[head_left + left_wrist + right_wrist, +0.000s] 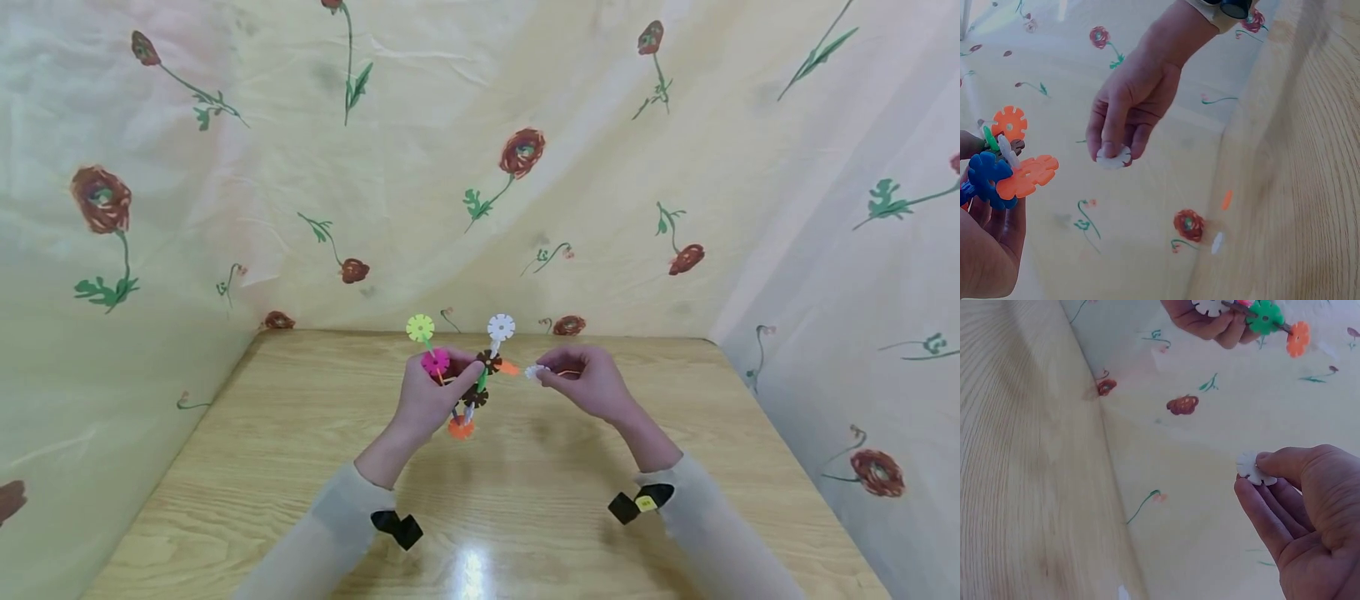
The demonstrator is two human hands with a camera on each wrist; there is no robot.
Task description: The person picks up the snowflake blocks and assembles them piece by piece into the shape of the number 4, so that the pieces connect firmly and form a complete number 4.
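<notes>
My left hand point(427, 400) holds a built-up cluster of notched plastic discs, slotted into one another at angles. A yellow-green disc point(420, 327) and a white disc point(501, 326) stick up at its top. A magenta disc point(435, 362) and a dark brown disc point(489, 362) sit by the fingers, with an orange disc point(461, 428) at the bottom. The left wrist view also shows a blue disc point(990, 178) in it. To the right, my right hand point(596, 383) pinches a single white notched disc point(1249, 467) between thumb and fingers, apart from the cluster.
Both hands are above a light wood-grain table point(300, 467). A loose orange piece point(1227, 200) and a loose white piece point(1217, 242) lie near the table's far edge. Flower-printed cloth point(420, 167) hangs behind the table and along both sides.
</notes>
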